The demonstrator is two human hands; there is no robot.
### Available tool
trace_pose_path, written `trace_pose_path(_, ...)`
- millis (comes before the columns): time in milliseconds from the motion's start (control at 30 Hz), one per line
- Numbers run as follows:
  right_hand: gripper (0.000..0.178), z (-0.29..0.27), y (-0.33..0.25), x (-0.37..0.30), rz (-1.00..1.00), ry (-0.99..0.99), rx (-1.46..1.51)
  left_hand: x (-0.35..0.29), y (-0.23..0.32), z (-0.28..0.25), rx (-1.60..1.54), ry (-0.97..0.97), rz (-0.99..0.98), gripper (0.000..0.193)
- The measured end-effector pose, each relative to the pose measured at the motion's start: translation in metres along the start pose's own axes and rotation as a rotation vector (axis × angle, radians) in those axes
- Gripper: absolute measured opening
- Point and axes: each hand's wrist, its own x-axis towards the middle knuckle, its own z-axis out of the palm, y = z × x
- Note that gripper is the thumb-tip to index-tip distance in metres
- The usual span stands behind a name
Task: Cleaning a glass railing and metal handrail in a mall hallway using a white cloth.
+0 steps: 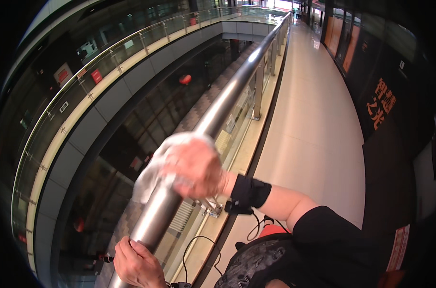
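Note:
A thick, round, polished metal handrail (223, 103) runs from the lower left away to the top of the view. My right hand (195, 165), smeared by motion, presses a white cloth (148, 175) over the rail, and part of the cloth hangs down on its left side. A black band (249, 194) wraps the right wrist. Closer to me, my left hand (137, 265) is closed round the same rail, thumb on top. The underside of its grip is hidden.
Glass panels and metal posts (259, 96) stand under the rail. Beyond it drops an open atrium with a curved balcony (78, 149) across. A pale tiled walkway (314, 125) lies to the right, beside a dark wall (386, 62). A black cable (201, 237) loops near my body.

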Motion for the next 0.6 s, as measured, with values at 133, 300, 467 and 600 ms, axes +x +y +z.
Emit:
trace_pose_path(133,0.030,-0.018,0.097,-0.034,0.387,0.181,-0.529,0.003,0.012,0.002,0.149,0.093,0.075,0.015)
trace_pose_path(300,0.055,0.032,0.052,-0.052,1.041,0.470,0.291,0.004,0.012,0.008,0.159,0.091,0.052,0.015)
trace_pose_path(467,0.061,0.035,0.008,-0.054,0.930,0.390,0.456,0.001,0.008,0.004,0.156,0.103,0.048,0.016)
trace_pose_path(600,0.059,0.023,0.098,-0.052,1.038,0.643,0.450,0.003,0.011,0.005,0.169,0.126,0.065,0.016)
